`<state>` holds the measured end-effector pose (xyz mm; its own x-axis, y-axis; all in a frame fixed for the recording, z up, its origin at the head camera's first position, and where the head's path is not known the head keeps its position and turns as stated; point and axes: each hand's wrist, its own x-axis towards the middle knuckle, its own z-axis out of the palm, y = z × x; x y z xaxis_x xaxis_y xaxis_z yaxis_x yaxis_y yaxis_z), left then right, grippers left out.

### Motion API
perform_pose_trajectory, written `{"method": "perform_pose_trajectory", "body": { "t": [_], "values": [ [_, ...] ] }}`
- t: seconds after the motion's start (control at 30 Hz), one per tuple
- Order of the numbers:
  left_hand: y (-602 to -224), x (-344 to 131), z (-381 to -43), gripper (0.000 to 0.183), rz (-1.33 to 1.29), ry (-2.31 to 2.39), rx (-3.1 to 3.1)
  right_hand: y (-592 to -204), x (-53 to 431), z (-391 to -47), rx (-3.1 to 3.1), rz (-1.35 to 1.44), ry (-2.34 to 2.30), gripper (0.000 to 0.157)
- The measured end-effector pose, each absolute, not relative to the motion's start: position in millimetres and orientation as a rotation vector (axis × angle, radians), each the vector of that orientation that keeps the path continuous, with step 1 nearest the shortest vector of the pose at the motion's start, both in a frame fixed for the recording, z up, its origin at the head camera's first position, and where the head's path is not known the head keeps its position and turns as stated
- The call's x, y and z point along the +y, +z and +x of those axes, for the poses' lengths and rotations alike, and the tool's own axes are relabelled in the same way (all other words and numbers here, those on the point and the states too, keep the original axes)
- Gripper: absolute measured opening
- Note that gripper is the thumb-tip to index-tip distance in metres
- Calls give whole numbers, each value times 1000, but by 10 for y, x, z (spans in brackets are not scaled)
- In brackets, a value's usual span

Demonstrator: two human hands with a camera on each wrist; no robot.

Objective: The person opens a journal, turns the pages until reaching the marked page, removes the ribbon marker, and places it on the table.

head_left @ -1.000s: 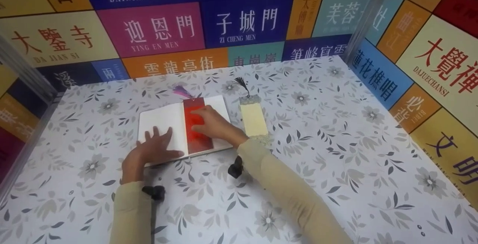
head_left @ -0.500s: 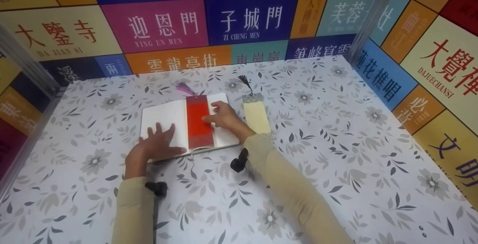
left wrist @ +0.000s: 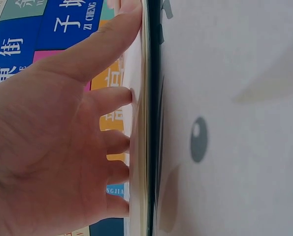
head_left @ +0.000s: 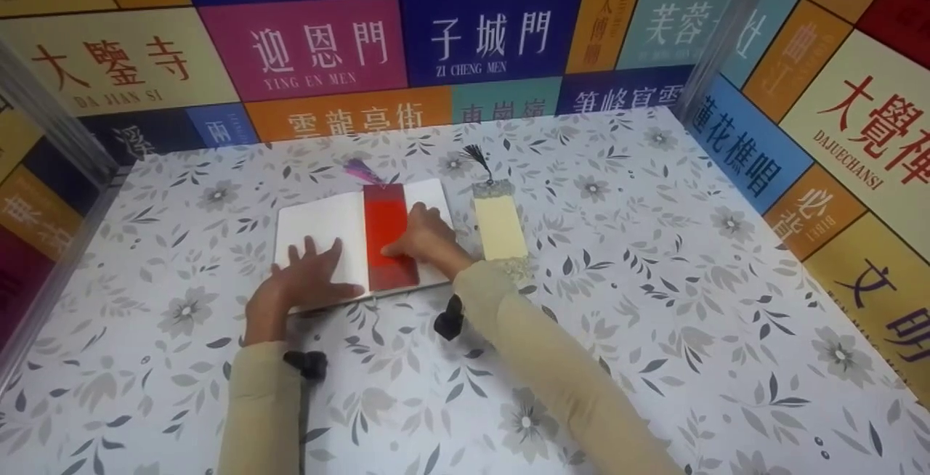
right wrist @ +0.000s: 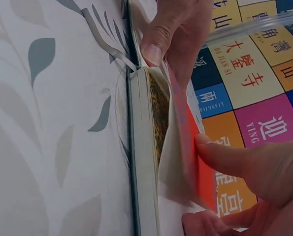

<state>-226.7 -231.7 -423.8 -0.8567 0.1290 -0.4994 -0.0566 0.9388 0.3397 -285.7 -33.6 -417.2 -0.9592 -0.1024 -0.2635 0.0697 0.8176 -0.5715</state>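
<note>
An open notebook [head_left: 316,217] with blank white pages lies on the table. Across its right page, along the fold, is a red bookmark [head_left: 385,217] with a purple-pink tassel [head_left: 361,170]. My left hand [head_left: 309,282] rests on the left page, fingers spread and thumb by the fold. My right hand [head_left: 429,235] holds the bookmark at its right edge, thumb on the red face and fingers curled beyond the edge. In the right wrist view, the bookmark [right wrist: 195,162] stands slanted off the page, with a gold-brown patterned surface [right wrist: 159,115] showing inside the notebook.
To the notebook's right lies a cream bookmark [head_left: 500,228] with grey patterned ends and a black tassel [head_left: 477,159]. A pale ribbon [right wrist: 104,42] trails from the notebook. Panels with printed characters [head_left: 320,50] stand behind the flower-patterned tablecloth [head_left: 617,301].
My right hand has moved from the bookmark's upper middle to its right edge, then slightly lower and inward, thumb on the red face. The left hand stays on the left page.
</note>
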Motion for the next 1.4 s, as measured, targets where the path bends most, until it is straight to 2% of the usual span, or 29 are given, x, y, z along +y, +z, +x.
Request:
{"method": "perform_pose_trajectory", "body": {
  "t": [0.33,0.53,0.6,0.9,1.4],
  "values": [
    [-4235,-2324,-2258,106,28,471,2552,-4141,-373,-2854,2724,38,-750,65],
    [-4248,-2334,-2258,105,49,473,2554,-4164,-305,-2962,2609,49,-965,28],
    [-4254,-2337,-2254,105,61,464,2561,-4167,-271,-3000,2539,80,-1072,22],
    [-4252,-2328,-2240,104,69,444,2577,-4089,6,-3096,2271,73,-1412,33],
    [-4270,-2317,-2253,101,85,449,2591,-3647,695,-3381,2217,124,-1507,41]
  ]
}}
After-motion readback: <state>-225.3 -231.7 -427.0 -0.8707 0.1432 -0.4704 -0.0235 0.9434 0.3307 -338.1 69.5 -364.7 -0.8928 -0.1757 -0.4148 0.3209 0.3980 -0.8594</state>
